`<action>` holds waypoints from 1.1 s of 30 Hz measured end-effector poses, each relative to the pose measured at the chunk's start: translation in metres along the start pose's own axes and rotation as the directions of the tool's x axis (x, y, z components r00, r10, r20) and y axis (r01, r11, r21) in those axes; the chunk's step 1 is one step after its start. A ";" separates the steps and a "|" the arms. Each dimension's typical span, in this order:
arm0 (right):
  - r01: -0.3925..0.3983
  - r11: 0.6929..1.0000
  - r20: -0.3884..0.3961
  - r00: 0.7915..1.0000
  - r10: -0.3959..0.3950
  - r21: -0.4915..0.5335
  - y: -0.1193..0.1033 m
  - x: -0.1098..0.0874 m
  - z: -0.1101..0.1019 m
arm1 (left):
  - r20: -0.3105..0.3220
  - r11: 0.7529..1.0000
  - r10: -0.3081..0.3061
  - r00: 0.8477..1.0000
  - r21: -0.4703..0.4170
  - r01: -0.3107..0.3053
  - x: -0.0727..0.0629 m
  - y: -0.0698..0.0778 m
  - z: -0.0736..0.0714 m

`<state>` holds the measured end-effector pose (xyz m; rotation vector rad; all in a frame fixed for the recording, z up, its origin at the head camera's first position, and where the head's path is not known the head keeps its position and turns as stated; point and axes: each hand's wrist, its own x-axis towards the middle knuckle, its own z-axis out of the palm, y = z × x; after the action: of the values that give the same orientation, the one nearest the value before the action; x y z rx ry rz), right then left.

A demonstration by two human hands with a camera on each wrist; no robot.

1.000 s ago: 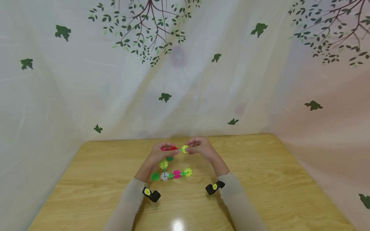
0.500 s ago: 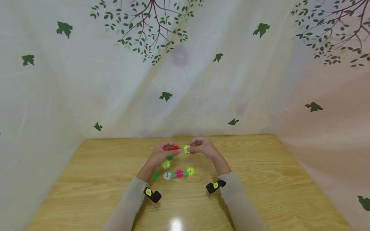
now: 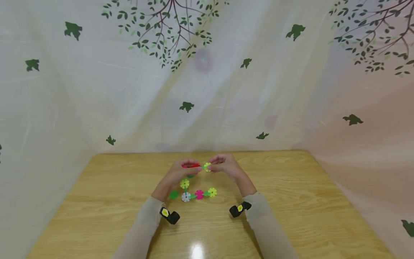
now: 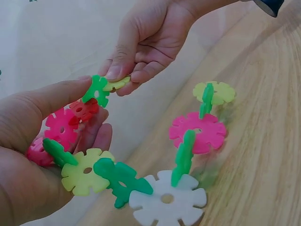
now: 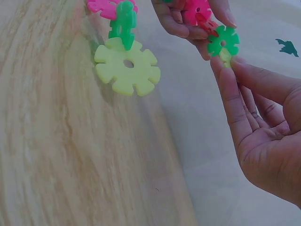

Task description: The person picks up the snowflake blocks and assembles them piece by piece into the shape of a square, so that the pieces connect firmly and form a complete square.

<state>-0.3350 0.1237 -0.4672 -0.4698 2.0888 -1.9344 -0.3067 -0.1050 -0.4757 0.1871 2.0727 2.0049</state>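
A chain of slotted plastic flower discs runs between and below my hands. My left hand (image 3: 176, 174) grips its upper part, with a red disc (image 4: 89, 112) and pink discs (image 4: 56, 123) against the fingers. At the upper end, my right hand (image 3: 228, 168) pinches a yellow disc (image 4: 117, 84) between thumb and fingers. That disc meets a green disc (image 4: 99, 84), which the left thumb tip touches. From the left palm the chain goes down through another yellow disc (image 3: 184, 183) to a white disc (image 3: 185, 197), then right through a pink disc (image 3: 199, 194) to a yellow end disc (image 3: 212, 192).
The wooden table (image 3: 291, 208) extends around both forearms, its far edge just beyond my hands. A patterned cloth (image 3: 220, 118) hangs behind it. A green disc (image 3: 173, 194) shows beside the white one. Black wrist cameras (image 3: 170, 216) sit on both sleeves.
Both hands keep their hold on the chain and shift only slightly. The yellow disc stays against the green one throughout.
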 end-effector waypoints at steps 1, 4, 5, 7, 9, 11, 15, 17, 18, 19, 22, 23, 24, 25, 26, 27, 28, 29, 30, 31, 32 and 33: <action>-0.004 1.000 0.003 1.000 0.004 0.001 0.000 0.000 0.001 | 0.002 1.000 -0.003 1.000 0.004 0.003 0.000 0.000 -0.001; -0.012 1.000 0.008 1.000 0.012 0.003 0.000 0.000 0.003 | 0.012 1.000 -0.010 1.000 -0.001 0.010 -0.001 0.000 -0.003; -0.012 1.000 0.010 1.000 0.012 0.004 0.000 0.001 0.004 | 0.014 1.000 -0.011 1.000 0.000 0.011 -0.001 0.000 -0.004; -0.004 1.000 0.017 1.000 0.003 0.003 0.001 0.000 0.005 | 0.009 1.000 -0.019 1.000 -0.006 0.019 -0.002 0.000 -0.006; -0.002 1.000 0.030 1.000 0.001 0.001 0.002 0.000 0.005 | 0.003 1.000 -0.018 1.000 -0.009 0.018 -0.003 0.000 -0.007; 0.001 1.000 0.048 0.999 -0.001 -0.006 0.003 0.000 0.005 | -0.005 1.000 -0.016 1.000 -0.014 0.016 -0.004 -0.001 -0.009; -0.010 0.999 0.063 0.998 0.013 -0.046 0.002 -0.002 0.002 | -0.013 1.000 -0.004 1.000 -0.024 0.004 -0.005 0.000 -0.014; -0.011 0.997 0.066 0.998 0.016 -0.073 0.002 -0.002 0.000 | -0.016 0.999 0.010 1.000 -0.031 -0.010 -0.005 0.002 -0.016; -0.013 0.996 0.070 0.997 0.019 -0.089 0.003 -0.001 0.000 | -0.017 0.999 0.018 1.000 -0.038 -0.018 -0.005 0.003 -0.017; -0.014 0.994 0.076 0.997 0.022 -0.106 0.004 0.000 0.000 | -0.016 0.999 0.027 1.000 -0.043 -0.028 -0.004 0.004 -0.018; -0.020 0.986 0.100 0.994 0.037 -0.168 0.008 0.005 0.003 | -0.013 0.997 0.046 0.999 -0.056 -0.046 -0.003 0.007 -0.019; -0.021 0.979 0.109 0.993 0.044 -0.201 0.009 0.007 0.005 | -0.012 0.997 0.048 0.999 -0.056 -0.049 -0.002 0.007 -0.020; -0.026 0.972 0.115 0.992 0.054 -0.232 0.011 0.010 0.006 | -0.011 0.997 0.050 0.999 -0.054 -0.051 -0.002 0.007 -0.020; -0.023 0.964 0.126 0.990 0.058 -0.263 0.013 0.012 0.008 | -0.010 0.997 0.053 0.999 -0.052 -0.053 -0.001 0.008 -0.021; -0.021 0.955 0.139 0.988 0.065 -0.296 0.014 0.015 0.010 | -0.010 0.997 0.055 0.998 -0.049 -0.056 -0.001 0.008 -0.021; -0.014 0.944 0.156 0.985 0.069 -0.331 0.015 0.018 0.011 | -0.011 0.997 0.057 0.998 -0.045 -0.057 -0.001 0.008 -0.022; -0.009 0.932 0.172 0.982 0.076 -0.363 0.016 0.021 0.013 | -0.014 0.997 0.055 0.998 -0.045 -0.056 -0.001 0.009 -0.023; -0.005 0.920 0.189 0.978 0.086 -0.391 0.016 0.024 0.015 | -0.016 0.997 0.056 0.998 -0.042 -0.057 -0.001 0.009 -0.023; 0.001 0.911 0.207 0.974 0.093 -0.413 0.016 0.026 0.017 | -0.020 0.997 0.056 0.998 -0.045 -0.057 -0.002 0.009 -0.024; 0.010 0.900 0.228 0.969 0.100 -0.436 0.015 0.028 0.018 | -0.021 0.997 0.058 0.998 -0.047 -0.059 -0.001 0.010 -0.024; 0.017 0.889 0.245 0.964 0.107 -0.457 0.013 0.030 0.020 | -0.022 0.997 0.059 0.998 -0.049 -0.060 -0.002 0.010 -0.025; 0.029 0.876 0.258 0.960 0.110 -0.481 0.011 0.032 0.022 | -0.021 0.997 0.063 0.998 -0.050 -0.064 -0.002 0.011 -0.025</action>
<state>-0.3559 0.0914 -0.4793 -0.7403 2.3472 -1.2144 -0.3126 -0.1293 -0.4639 0.2274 2.0501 2.1015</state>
